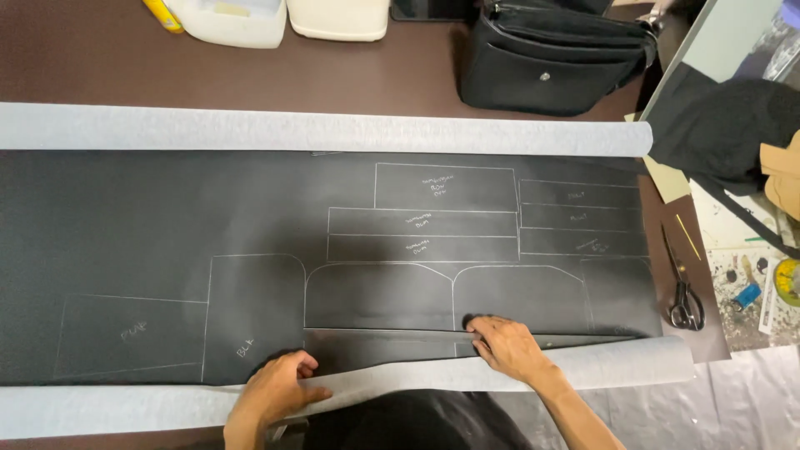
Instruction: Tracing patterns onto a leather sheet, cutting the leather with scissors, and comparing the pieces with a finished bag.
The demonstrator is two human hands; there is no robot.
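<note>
Pressing the black sheet [167, 217] with fingers flat and released, both hands [508, 346] work left of scissors [683, 287]

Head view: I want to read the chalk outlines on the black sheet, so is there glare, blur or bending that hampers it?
Head view: soft sheen on the black sheet, strongest at left, no hard glare; chalk outlines crisp, their small writing too fine to read; left hand and right hand sharp, faint shadows; the rolled white edge bows slightly from lens distortion.
</note>
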